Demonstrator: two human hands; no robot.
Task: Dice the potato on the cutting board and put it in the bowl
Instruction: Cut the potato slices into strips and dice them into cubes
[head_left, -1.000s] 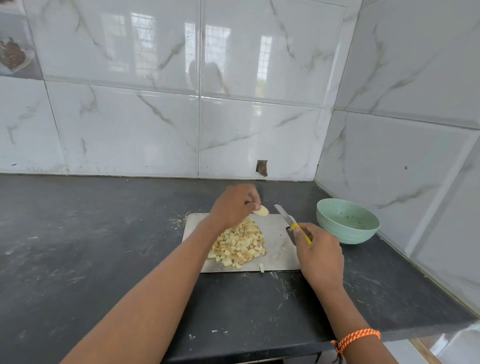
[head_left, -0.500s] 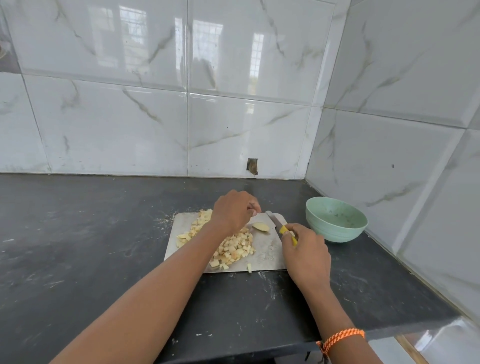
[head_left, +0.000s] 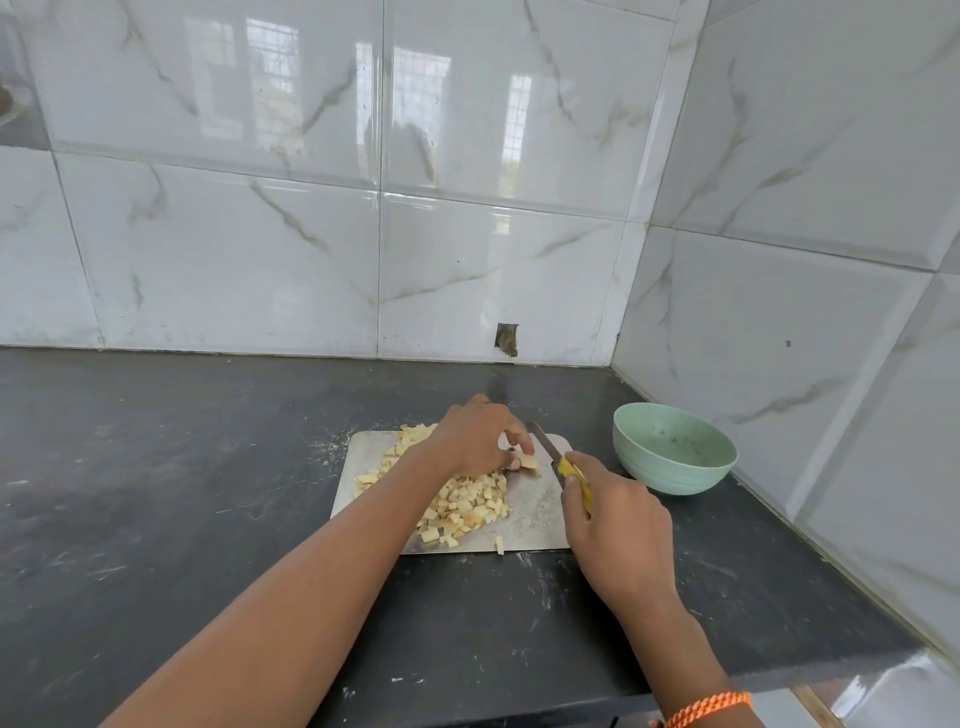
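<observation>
A grey cutting board (head_left: 535, 512) lies on the dark counter with a heap of potato dice (head_left: 467, 501) across its left and middle. My left hand (head_left: 480, 439) reaches over the heap and holds a small potato slice (head_left: 529, 462) down on the board with its fingertips. My right hand (head_left: 618, 530) grips a yellow-handled knife (head_left: 558, 460), its blade angled toward the slice, just right of my left fingers. A mint-green bowl (head_left: 675, 473) stands to the right of the board; I see no dice in it.
The dark counter (head_left: 182, 493) stretches far to the left. Tiled walls close the back and the right side, meeting in a corner behind the bowl. One dice piece (head_left: 500, 544) lies at the board's front edge. The counter's front edge runs below my right wrist.
My left hand has brought the potato slice down from the air onto the board and holds it there. The knife has come closer to the slice. My head view has shifted a little right.
</observation>
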